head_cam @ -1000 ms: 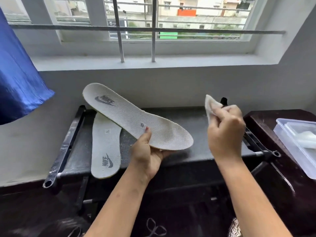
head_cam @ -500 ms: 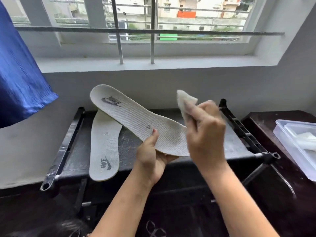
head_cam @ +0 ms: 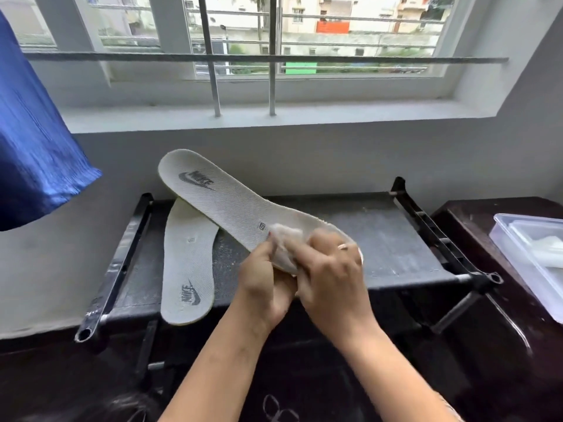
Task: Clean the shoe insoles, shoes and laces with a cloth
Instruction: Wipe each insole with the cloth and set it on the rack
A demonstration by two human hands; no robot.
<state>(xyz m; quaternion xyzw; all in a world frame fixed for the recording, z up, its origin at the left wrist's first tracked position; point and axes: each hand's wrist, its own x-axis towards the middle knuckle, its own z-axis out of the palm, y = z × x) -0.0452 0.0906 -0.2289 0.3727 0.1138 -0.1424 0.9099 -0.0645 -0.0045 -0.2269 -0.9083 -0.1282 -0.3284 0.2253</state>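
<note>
My left hand (head_cam: 265, 280) grips the toe end of a pale grey insole (head_cam: 225, 202) with a dark logo at its heel, held tilted above the rack. My right hand (head_cam: 332, 269) presses a small white cloth (head_cam: 285, 239) onto the insole's front part, just beside my left thumb. The insole's toe is hidden under both hands. A second matching insole (head_cam: 187, 266) lies flat on the black rack top (head_cam: 393, 239), its heel near the front edge. No shoes show in the view. A dark lace-like loop (head_cam: 278, 411) lies on the floor at the bottom edge.
A clear plastic container (head_cam: 530, 254) sits on a dark wooden table (head_cam: 475, 220) at the right. Blue fabric (head_cam: 33, 141) hangs at the left. A barred window and white sill (head_cam: 274, 114) run behind the rack.
My right hand came down and leftward with the cloth, from raised in the air to pressed on the insole's front. The insole stays in my left hand.
</note>
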